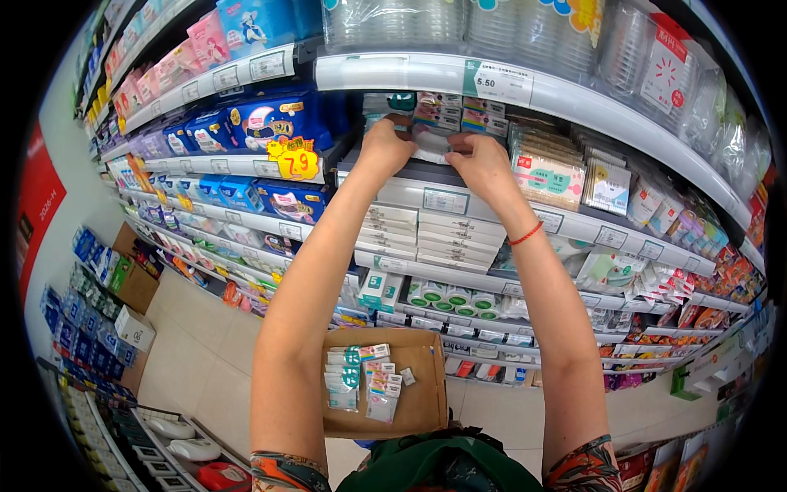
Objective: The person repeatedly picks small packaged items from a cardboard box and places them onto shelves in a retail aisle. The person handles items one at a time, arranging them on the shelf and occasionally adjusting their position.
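Both my arms reach onto a shelf. My left hand [388, 146] has curled fingers at the small packets [381, 107] on the left; what they grip is partly hidden. My right hand [478, 160], a red string on its wrist, pinches the right end of a small pale packet [429, 146] lying between my hands. Behind it stand small packets with pink and rainbow labels [438, 111]. Below, an open cardboard box [422, 416] holds several similar white, teal and rainbow-labelled packets [379, 394].
Shelves of stacked clear cups [393, 20], blue packages [262, 115] and flat packs [545, 172] surround my hands; the upper shelf's rail [574, 98] crosses just above them. Cartons [135, 328] stand on the floor at left. Another display rack [106, 435] is at lower left.
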`<state>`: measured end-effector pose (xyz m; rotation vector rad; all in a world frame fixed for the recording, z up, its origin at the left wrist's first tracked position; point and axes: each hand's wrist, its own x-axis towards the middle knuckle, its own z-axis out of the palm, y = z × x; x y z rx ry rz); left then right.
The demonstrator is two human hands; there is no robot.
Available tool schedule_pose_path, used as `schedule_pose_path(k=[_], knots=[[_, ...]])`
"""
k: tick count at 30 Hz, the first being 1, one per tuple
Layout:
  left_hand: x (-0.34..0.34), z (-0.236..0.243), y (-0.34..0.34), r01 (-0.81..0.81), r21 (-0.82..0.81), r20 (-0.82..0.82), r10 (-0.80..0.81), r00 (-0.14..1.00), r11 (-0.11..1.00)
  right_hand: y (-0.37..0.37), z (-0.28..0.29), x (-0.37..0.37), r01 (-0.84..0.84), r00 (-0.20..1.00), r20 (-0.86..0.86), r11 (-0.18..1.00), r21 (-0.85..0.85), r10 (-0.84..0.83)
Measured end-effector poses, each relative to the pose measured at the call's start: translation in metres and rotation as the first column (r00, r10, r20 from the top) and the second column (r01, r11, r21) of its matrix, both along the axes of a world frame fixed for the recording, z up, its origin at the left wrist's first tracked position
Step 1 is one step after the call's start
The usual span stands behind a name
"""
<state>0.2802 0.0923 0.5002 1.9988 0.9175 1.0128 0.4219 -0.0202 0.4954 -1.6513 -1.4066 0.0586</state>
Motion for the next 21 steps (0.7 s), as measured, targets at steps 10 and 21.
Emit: schedule_pose_path(k=[10,21], knots=[[-0.018,0.011,-0.028,0.21,-0.074,0.228,-0.188,0.955,0.975,-0.006,0.003,0.0,-0.022,0.974,-0.215,0.979,0.202,0.066],[-0.071,0.005,-0.094,0.162,-0.019,0.223,-0.154,0.962,0.987,-0.058,0.001,-0.037,-0.135,0.909,-0.351,0.957,0.257,0.223]])
